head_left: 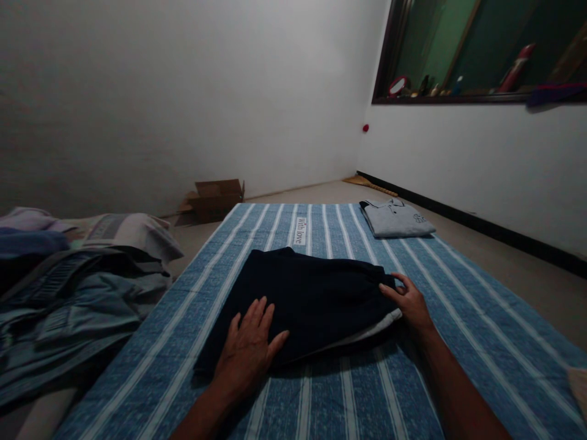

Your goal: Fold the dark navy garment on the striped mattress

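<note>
A pair of dark navy pants [316,299] lies folded on the blue striped bed cover [206,324]. Its gathered end points right, and a strip of white fabric shows along the near edge. My left hand [250,345] rests flat on the left part of the pants, fingers stretched out and thumb apart. At the gathered right end, my right hand [410,305] grips the edge between thumb and fingers; part of the fingers is hidden behind the cloth.
A folded grey polo shirt [397,219] lies at the far right of the bed. Jeans [92,311] and other clothes are heaped on the left. Beyond the bed are a cardboard box [215,201] and a broom [371,183] on the floor, near the walls.
</note>
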A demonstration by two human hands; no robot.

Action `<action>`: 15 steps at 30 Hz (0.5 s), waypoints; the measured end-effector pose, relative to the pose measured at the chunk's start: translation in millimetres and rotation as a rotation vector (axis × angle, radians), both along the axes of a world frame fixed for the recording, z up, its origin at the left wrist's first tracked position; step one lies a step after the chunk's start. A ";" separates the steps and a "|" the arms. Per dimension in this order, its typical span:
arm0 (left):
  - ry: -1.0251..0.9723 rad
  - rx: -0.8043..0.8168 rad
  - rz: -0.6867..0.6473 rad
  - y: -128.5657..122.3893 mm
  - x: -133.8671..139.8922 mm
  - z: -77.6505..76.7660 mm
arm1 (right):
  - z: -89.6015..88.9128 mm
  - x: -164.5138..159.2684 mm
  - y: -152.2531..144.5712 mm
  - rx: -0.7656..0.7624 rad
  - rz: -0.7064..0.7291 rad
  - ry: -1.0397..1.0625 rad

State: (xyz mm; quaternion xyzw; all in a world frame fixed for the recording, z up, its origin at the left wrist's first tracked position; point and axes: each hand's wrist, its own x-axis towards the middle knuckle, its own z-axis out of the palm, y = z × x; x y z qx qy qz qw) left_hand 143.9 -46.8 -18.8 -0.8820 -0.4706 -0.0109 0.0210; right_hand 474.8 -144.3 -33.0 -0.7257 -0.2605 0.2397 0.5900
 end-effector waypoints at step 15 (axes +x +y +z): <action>0.014 0.005 -0.009 0.4 -0.3 -2.1 | -4.3 -0.9 2.7 0.012 -0.050 0.013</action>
